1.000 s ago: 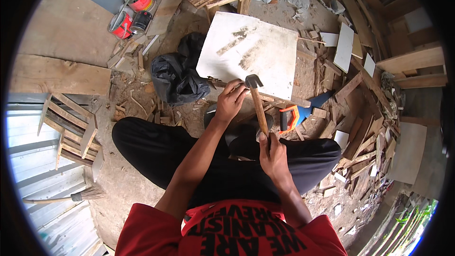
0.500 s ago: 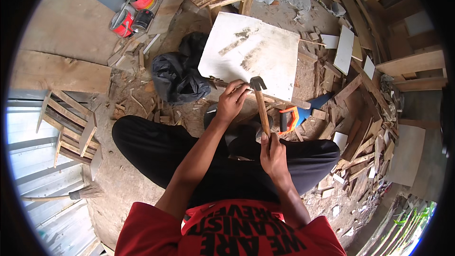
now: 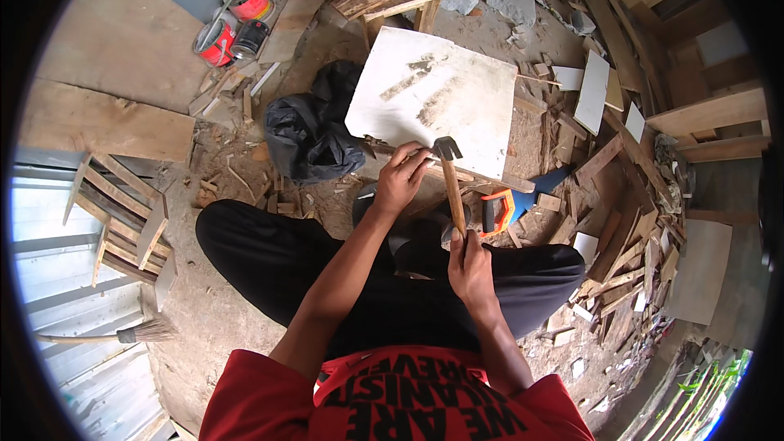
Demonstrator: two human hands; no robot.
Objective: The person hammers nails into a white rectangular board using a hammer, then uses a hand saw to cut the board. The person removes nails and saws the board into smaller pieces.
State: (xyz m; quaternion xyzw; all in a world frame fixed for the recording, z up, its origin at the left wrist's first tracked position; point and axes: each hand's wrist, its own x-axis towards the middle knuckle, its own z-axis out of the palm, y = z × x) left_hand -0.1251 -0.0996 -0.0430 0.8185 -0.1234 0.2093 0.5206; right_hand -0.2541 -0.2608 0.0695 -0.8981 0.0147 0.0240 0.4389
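Note:
My right hand (image 3: 472, 271) is wrapped round the wooden handle of a claw hammer (image 3: 453, 196). The hammer's dark head lies over the near edge of a white, stained board (image 3: 457, 94), right beside the fingertips of my left hand (image 3: 402, 180). Those fingers are pinched together at the board's near edge. Whatever is between them, if anything, is too small to make out. Just right of the hammer, a handsaw (image 3: 502, 211) with an orange and black handle and a blue blade lies on the ground below the board.
Black plastic bags (image 3: 314, 135) lie left of the board. A wooden stool (image 3: 400, 4) stands behind it. Red paint cans (image 3: 214, 41) are at the far left, a broom (image 3: 147, 332) at the near left. Scrap wood (image 3: 629, 237) is heaped along the right side.
The surroundings sit very slightly lower in the picture. Both hands keep their grips, and the hammer head stays by my left fingertips.

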